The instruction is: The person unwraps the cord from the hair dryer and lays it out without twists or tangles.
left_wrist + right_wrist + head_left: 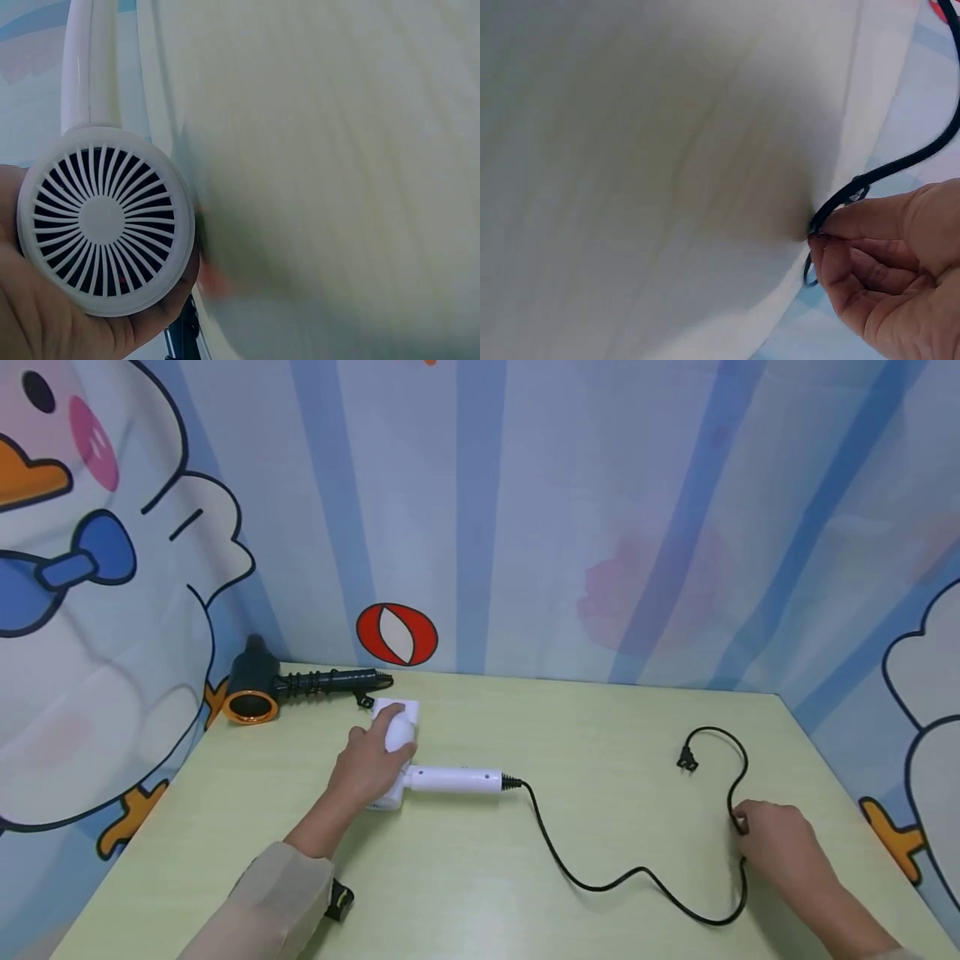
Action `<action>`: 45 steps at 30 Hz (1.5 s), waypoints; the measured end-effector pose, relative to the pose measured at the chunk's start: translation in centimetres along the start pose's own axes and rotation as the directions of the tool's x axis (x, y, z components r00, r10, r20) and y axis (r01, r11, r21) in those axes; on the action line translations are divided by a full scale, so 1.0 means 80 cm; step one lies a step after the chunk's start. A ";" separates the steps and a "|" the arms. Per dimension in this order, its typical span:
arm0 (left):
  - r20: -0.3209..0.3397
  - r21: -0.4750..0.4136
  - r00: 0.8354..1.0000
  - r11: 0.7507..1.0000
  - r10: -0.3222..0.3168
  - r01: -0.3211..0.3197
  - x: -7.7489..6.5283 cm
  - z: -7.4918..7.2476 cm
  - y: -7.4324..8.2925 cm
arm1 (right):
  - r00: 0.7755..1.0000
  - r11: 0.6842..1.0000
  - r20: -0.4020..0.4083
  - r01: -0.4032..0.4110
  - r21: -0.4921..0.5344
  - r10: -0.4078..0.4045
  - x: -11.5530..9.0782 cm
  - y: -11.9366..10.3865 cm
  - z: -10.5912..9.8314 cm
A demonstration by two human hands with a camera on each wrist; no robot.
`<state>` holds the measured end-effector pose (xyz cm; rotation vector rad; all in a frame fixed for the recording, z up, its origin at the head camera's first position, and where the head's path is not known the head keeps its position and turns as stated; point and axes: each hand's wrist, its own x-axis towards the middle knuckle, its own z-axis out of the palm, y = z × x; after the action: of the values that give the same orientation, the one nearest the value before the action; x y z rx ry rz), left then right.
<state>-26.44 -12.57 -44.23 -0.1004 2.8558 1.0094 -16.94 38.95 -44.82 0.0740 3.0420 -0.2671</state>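
A white hair dryer point(453, 779) lies on the table with its handle pointing right. My left hand point(367, 764) grips its head, fingers over the top. In the left wrist view, that hand point(60, 315) curls round the rim of the slatted round air inlet point(102, 220). From the handle a black power cord point(641, 868) runs right in loose bends. My right hand point(783, 843) pinches the cord on the right side of the table. The right wrist view shows the cord point(907, 161) between thumb and fingertips. Beyond this hand lies the two-pronged plug point(686, 758).
A dark hair dryer point(252, 672) with an orange-rimmed nozzle and a coil-wrapped handle lies at the back left corner. The pale wooden table point(540, 727) ends at a printed cloth backdrop point(540, 527). A small black device point(341, 902) shows beside the left sleeve.
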 end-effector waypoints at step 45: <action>-0.002 0.266 1.000 0.964 -0.019 0.019 0.050 -0.010 -0.007 | 0.984 0.995 -0.166 -0.079 -0.063 0.068 0.097 0.193 -0.019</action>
<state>-30.38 -13.60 -44.47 -0.1030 2.9511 0.6129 -23.88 54.72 -46.67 0.2132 3.1994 -0.1576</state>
